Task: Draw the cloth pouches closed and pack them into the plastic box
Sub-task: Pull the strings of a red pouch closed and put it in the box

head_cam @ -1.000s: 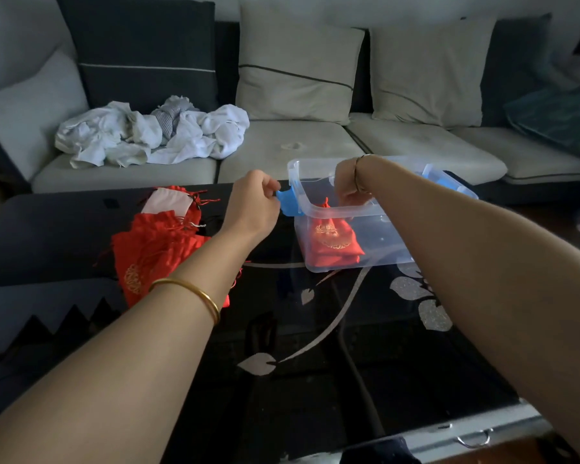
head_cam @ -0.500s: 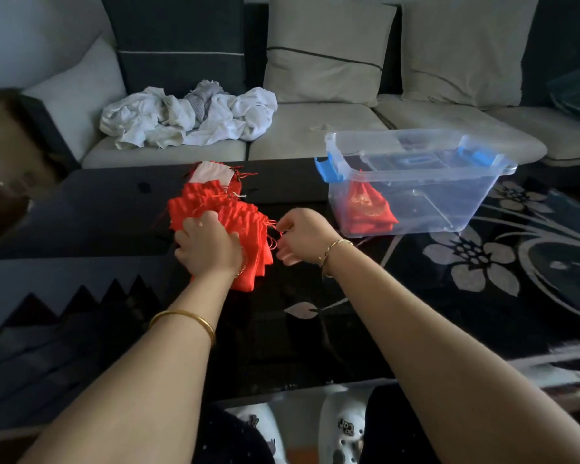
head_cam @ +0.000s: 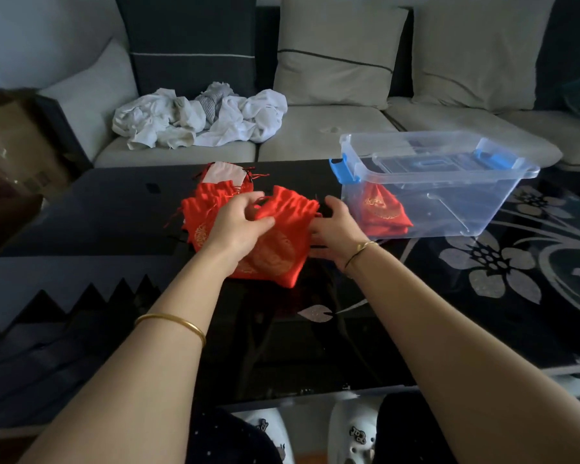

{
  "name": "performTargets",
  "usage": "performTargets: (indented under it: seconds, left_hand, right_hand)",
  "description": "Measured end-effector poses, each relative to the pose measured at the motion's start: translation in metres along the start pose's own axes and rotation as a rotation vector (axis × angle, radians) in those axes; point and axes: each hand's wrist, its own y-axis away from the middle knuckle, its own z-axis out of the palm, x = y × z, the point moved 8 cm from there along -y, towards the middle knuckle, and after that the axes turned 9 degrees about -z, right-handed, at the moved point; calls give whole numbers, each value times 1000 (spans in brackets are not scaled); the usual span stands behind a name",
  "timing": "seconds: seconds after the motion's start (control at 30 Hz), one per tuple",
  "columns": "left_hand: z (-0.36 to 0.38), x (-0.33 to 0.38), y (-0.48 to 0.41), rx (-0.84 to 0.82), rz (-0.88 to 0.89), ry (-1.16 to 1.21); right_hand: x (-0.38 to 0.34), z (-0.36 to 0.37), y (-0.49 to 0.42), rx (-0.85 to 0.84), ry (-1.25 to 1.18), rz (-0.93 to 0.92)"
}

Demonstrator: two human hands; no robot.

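A stack of red cloth pouches (head_cam: pixel 201 216) with gold print lies on the black glass table (head_cam: pixel 315 346). The top red pouch (head_cam: pixel 288 226) sits partly off the stack toward the right, its mouth gathered. My left hand (head_cam: pixel 241 226) pinches that pouch near its mouth between thumb and fingers. My right hand (head_cam: pixel 335 229) is at the pouch's right edge, fingers loosely curled against the cloth; the grip itself is hidden. To the right stands the clear plastic box (head_cam: pixel 482 209) with blue latches, one closed red pouch (head_cam: pixel 382 212) lying in its left end.
The box's clear lid (head_cam: pixel 429 162) lies behind the box. A pale pouch (head_cam: pixel 225 172) peeks out behind the red stack. A sofa with cushions and a heap of white clothes (head_cam: pixel 201 118) runs behind the table. A cardboard box (head_cam: pixel 17 145) stands at far left.
Both hands have lifted the top pouch off the stack and shifted it right. A second ago the right hand was inside the plastic box, then both came back to the stack.
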Motion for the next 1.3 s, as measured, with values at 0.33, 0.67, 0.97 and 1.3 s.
performTargets:
  seconds: [0.33,0.67,0.97,1.3]
  left_hand:
    - [22,15,18,-213,33,-50]
    - [15,29,19,42,206,-385]
    - [37,21,17,-50,199,-411]
    - [30,39,27,-90,250,-338]
  right_hand:
    - [-45,-69,25,6,422,-316]
    - [-45,-72,22,23,962,-448]
    - [-85,-62,45,134,645,-807]
    - [-74,-73,37,190,665,-772]
